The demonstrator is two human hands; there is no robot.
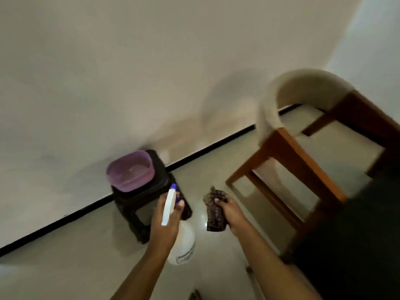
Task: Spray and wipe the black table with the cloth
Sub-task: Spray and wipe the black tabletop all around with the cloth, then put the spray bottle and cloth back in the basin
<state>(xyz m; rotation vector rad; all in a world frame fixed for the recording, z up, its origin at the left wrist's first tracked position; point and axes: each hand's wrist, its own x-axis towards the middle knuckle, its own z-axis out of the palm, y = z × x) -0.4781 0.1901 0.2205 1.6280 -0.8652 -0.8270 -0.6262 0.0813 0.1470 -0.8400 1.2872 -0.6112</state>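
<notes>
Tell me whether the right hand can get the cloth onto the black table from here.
Probably yes: the right hand holds the cloth, and the black table lies just to its right with nothing between them.

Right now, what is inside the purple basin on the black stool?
The purple basin on the black stool looks empty, its pale bottom bare. Whether it holds clear water cannot be told; the stool's top beneath it is covered.

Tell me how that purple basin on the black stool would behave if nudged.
The purple basin looks like thin plastic, so probably light and easy to slide. It overhangs the black stool toward the wall, so it may tip off. Whether it holds water is unclear.
</notes>
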